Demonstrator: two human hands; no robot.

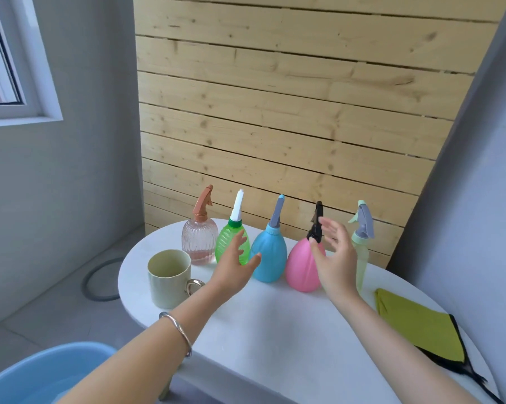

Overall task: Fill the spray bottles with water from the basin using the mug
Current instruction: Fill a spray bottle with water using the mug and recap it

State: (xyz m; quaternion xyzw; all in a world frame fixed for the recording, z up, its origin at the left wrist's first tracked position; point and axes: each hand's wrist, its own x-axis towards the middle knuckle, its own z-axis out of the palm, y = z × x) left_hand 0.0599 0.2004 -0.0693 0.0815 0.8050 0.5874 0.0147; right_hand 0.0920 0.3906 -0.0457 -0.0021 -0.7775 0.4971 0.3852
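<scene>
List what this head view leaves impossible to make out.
Head view:
basin: mostly cut off by the bottom-left edge.
pale green bottle: body partly behind the right hand.
blue bottle and pink bottle: opaque, water level hidden.
mug: bottom hidden by its own wall.

Soft daylight came from the window [1, 53] at ten o'clock, evenly bright, shadows were faint on the table [275, 330], right hand [334, 258] slightly blurred, straight lines leaned at the edges.

Left hand [234, 265] and right hand [334, 258] outstretched; fingers relaxed, holding nothing.
</scene>
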